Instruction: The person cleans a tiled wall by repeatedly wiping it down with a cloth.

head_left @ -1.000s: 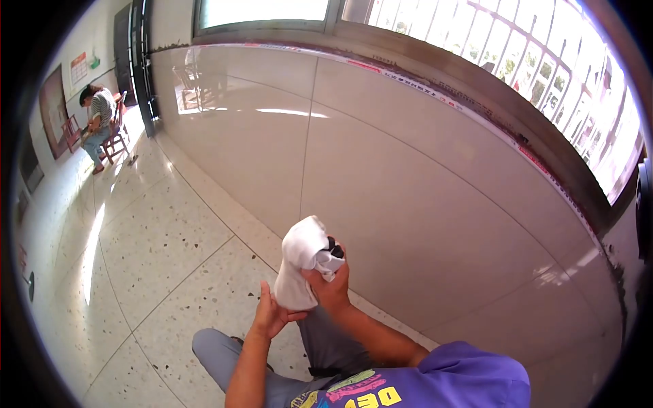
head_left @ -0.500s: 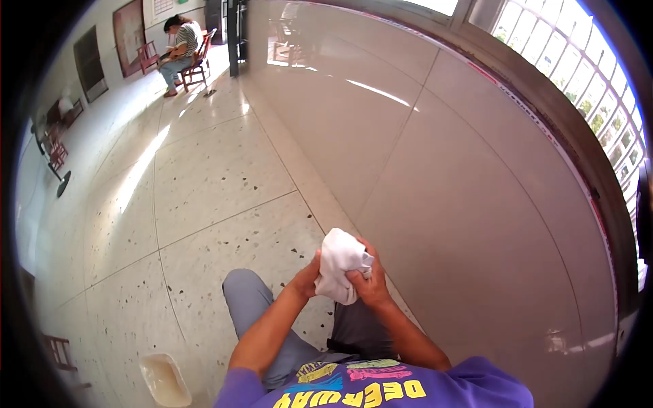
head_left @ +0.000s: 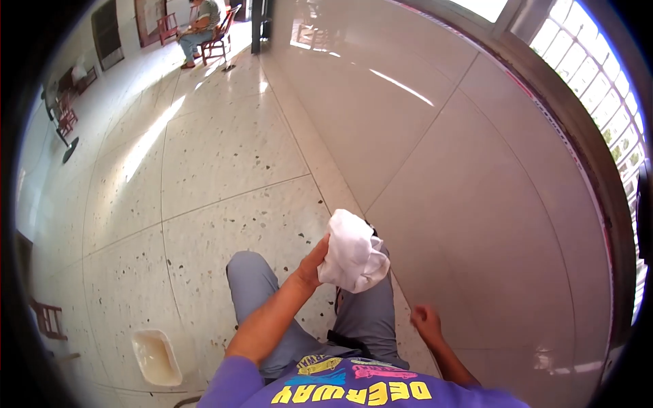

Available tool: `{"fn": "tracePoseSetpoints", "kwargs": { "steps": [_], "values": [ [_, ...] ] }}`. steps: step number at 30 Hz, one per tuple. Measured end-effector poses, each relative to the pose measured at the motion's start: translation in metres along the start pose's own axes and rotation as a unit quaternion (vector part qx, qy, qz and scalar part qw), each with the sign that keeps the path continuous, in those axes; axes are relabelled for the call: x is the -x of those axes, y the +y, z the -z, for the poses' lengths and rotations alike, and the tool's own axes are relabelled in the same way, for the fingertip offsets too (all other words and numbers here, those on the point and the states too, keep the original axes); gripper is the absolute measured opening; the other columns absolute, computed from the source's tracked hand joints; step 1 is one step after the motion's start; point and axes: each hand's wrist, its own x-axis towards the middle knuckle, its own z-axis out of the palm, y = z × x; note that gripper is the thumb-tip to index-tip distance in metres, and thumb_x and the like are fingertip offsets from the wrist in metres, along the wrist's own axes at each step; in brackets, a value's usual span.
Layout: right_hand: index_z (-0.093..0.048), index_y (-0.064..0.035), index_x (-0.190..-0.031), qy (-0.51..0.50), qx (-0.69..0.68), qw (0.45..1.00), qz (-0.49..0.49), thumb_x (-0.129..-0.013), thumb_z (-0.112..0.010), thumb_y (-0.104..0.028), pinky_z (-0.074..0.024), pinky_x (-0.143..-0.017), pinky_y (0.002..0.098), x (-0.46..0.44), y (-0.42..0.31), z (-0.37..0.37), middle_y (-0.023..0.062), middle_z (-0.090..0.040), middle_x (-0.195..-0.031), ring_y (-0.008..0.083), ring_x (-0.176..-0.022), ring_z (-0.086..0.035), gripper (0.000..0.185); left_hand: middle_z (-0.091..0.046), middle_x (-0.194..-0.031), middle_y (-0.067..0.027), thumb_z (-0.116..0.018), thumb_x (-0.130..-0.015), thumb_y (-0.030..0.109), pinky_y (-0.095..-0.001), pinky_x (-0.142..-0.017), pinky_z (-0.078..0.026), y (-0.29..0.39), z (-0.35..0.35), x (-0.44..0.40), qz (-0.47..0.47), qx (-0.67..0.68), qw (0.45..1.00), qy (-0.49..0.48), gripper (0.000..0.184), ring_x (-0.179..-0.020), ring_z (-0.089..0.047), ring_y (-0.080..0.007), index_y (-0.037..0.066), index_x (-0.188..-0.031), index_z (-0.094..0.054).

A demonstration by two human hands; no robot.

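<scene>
A bunched white cloth [head_left: 352, 253] is held up over my knees, its folds gathered on the right side. My left hand [head_left: 315, 262] grips it from the left, with the fingers partly hidden behind the fabric. Whether anything is wrapped inside the cloth cannot be seen. Lower right, apart from the cloth, my right hand [head_left: 425, 321] hangs beside my thigh near the wall. Its fingers look curled but are smeared by motion.
A pale rectangular tub [head_left: 139, 348] stands on the speckled floor at lower left. The tiled wall [head_left: 476, 224] rises close on my right, below a barred window [head_left: 598, 81]. Far off, a person [head_left: 201, 27] sits on a wooden chair. A fan [head_left: 70, 149] stands at left.
My right hand has let go of the cloth and moved down and right. My left hand still holds the cloth, now looser and wider. The view has shifted slightly.
</scene>
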Motion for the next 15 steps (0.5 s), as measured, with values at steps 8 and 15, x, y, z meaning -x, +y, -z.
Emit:
{"fn": "tracePoseSetpoints", "kwargs": {
  "steps": [8,15],
  "values": [
    [-0.061,-0.0053,-0.130,-0.412,0.206,0.853,-0.247,-0.080,-0.077,-0.041,-0.0506,-0.093,0.0388,0.149,0.187,-0.020,0.0187,-0.071,-0.112,0.0301,-0.102,-0.069,0.063,-0.045,-0.150,-0.0150,-0.050,-0.101,0.051,-0.0446,-0.117,-0.037,0.010,0.004,0.002,-0.036,0.045,0.997,0.054,0.069,-0.138,-0.045,-0.0295,0.008,-0.152,-0.032],
    [-0.062,-0.0051,-0.127,-0.368,0.161,0.875,-0.272,-0.079,-0.078,-0.040,-0.0509,-0.092,0.0386,0.069,0.103,-0.106,0.0182,-0.071,-0.110,0.0297,-0.100,-0.069,0.061,-0.044,-0.150,-0.0199,-0.065,-0.089,0.058,-0.0486,-0.115,-0.038,0.014,0.030,0.009,0.040,0.104,0.982,0.151,0.091,-0.137,-0.046,-0.0339,0.004,-0.153,-0.029]
  ]
}}
